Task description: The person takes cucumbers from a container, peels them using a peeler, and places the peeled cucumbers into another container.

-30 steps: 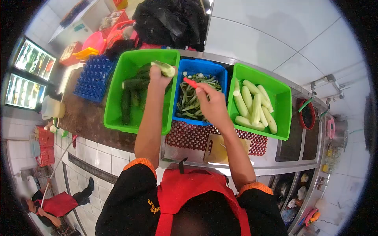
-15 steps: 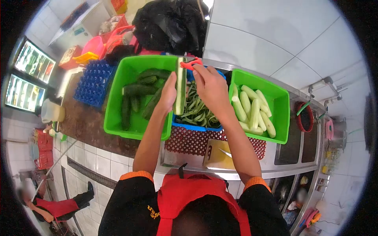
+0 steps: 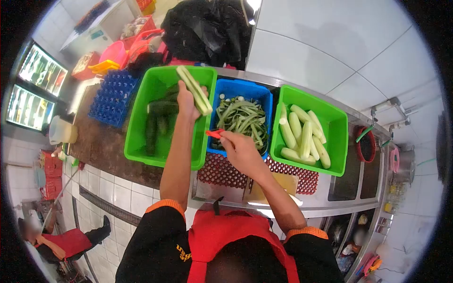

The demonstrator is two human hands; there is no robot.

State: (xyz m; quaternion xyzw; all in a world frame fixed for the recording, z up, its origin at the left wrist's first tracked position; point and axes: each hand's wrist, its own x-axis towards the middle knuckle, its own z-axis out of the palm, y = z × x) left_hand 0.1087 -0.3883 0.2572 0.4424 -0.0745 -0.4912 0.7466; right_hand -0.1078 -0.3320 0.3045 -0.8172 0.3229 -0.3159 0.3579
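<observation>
While left hand [image 3: 189, 104] grips long, part-peeled zucchini [image 3: 194, 89], striped lengthwise, upper centre of frame, right hand [image 3: 240, 150] clasps red peeler [image 3: 214, 134] just below, apart from it. Left of centre: smooth green plastic tub [image 3: 136, 129], dark-skinned zucchini [image 3: 152, 127] inside. Centre: blue tub [image 3: 243, 85], heap of limp, ribbon-like peels [image 3: 243, 118]. Right of centre: second green tub [image 3: 339, 129], pale peeled cylinders [image 3: 306, 137], rounded ends.

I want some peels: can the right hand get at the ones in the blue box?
Likely yes: no lid covers the peels and the right hand looks close, though it holds a red peeler.
</observation>
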